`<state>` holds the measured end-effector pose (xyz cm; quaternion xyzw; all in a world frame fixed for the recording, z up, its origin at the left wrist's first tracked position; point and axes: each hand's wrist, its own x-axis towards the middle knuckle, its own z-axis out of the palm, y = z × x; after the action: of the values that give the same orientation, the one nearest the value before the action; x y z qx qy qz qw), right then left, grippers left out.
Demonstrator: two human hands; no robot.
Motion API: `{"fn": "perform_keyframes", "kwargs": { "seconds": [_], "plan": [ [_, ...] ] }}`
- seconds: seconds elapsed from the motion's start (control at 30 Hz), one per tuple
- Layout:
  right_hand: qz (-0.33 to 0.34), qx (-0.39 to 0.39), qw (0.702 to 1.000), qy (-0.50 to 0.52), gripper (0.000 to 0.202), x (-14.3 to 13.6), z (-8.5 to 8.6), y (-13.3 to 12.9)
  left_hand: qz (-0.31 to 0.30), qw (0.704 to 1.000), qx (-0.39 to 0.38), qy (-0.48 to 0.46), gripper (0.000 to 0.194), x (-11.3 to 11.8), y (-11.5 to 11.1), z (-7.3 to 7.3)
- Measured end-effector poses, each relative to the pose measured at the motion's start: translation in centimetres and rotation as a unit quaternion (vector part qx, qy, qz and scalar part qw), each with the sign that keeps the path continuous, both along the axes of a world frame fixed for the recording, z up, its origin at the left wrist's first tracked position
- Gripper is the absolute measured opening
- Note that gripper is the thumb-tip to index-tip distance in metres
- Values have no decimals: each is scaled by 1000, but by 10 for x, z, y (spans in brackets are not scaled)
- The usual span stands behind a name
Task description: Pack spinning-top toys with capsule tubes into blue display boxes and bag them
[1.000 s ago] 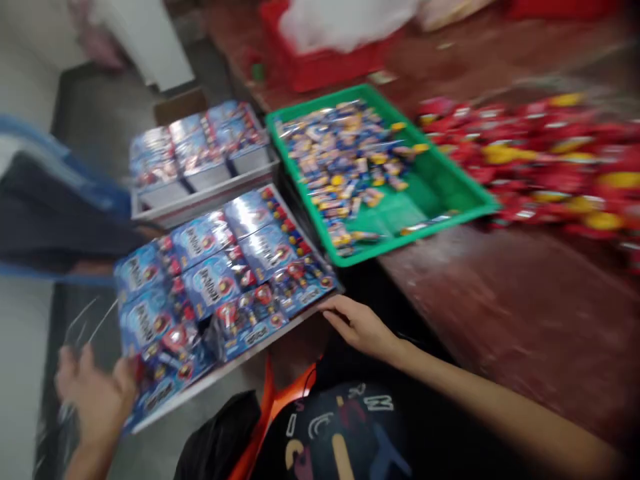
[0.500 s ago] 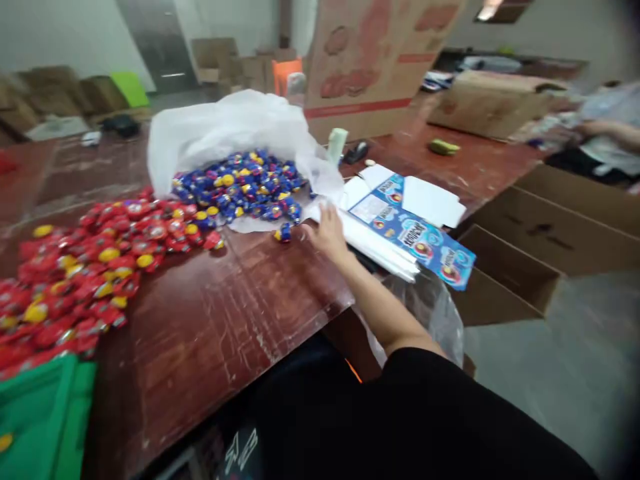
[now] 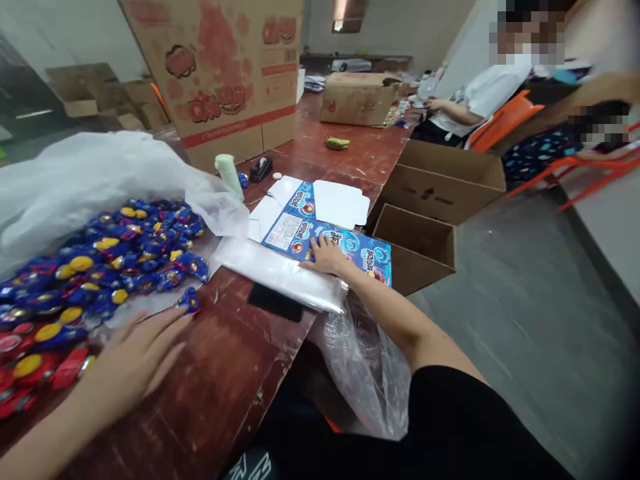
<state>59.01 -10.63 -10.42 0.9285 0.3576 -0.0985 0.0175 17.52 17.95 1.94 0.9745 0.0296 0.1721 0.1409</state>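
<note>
My right hand (image 3: 327,256) rests with fingers spread on a flat blue printed carton (image 3: 345,241), at the edge of a stack of clear plastic bags (image 3: 280,270). My left hand (image 3: 145,350) reaches over the table, fingers stretched out and holding nothing. Its fingertips are beside a single blue-wrapped candy (image 3: 189,301). Behind it lies a heap of blue-wrapped candies (image 3: 135,243) with yellow parts, spilling from a white plastic sack (image 3: 100,160). Red-wrapped candies (image 3: 35,370) sit at the lower left, partly behind my left forearm.
A tall cardboard box (image 3: 225,73) stands at the back. Nearby are a pale green cylinder (image 3: 229,177) and a black tape dispenser (image 3: 261,169). Open cardboard boxes (image 3: 415,233) stand right of the table. A clear bag (image 3: 367,367) hangs off its edge. A person (image 3: 475,100) sits farther back.
The view has swung to the right. My right hand has moved from the plastic bags' left end onto the blue carton. My left hand has come into view by the candies.
</note>
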Motion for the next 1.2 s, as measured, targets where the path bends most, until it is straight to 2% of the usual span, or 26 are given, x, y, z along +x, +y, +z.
{"fn": "perform_keyframes", "kwargs": {
  "seconds": [0.07,0.13,0.17,0.23,0.3,0.37,0.47,0.53,0.63,0.83,1.03,1.2],
  "plan": [
    [10,11,1000,-12,104,-2,0,1,-101,992,56,54,47,94,-16,-13],
    [20,20,999,-16,95,1,3,0,-133,982,67,115,49,176,-40,-33],
    [25,22,999,-15,91,6,4,-2,-138,977,64,151,53,209,-53,-45],
    [31,17,999,-10,87,21,5,-7,-142,971,61,181,57,255,-76,-73],
    [28,-2,1000,-5,89,41,6,-11,-136,969,52,200,54,278,-92,-98],
    [23,-31,999,2,95,58,8,-11,-124,969,40,211,49,283,-99,-117],
    [17,-79,997,8,107,69,13,-2,-94,974,19,206,45,274,-99,-130],
    [25,-109,994,8,106,68,19,6,-78,977,4,199,44,265,-97,-134],
    [60,-144,988,5,89,61,26,17,-65,979,-14,190,45,256,-98,-138],
    [103,-199,974,-40,71,45,34,25,-50,982,-57,173,48,251,-103,-145],
    [132,-272,950,-70,61,53,63,37,-53,981,-98,159,47,250,-102,-149],
    [139,-309,937,-85,52,56,77,42,-55,981,-108,149,48,249,-103,-155]
  ]
}}
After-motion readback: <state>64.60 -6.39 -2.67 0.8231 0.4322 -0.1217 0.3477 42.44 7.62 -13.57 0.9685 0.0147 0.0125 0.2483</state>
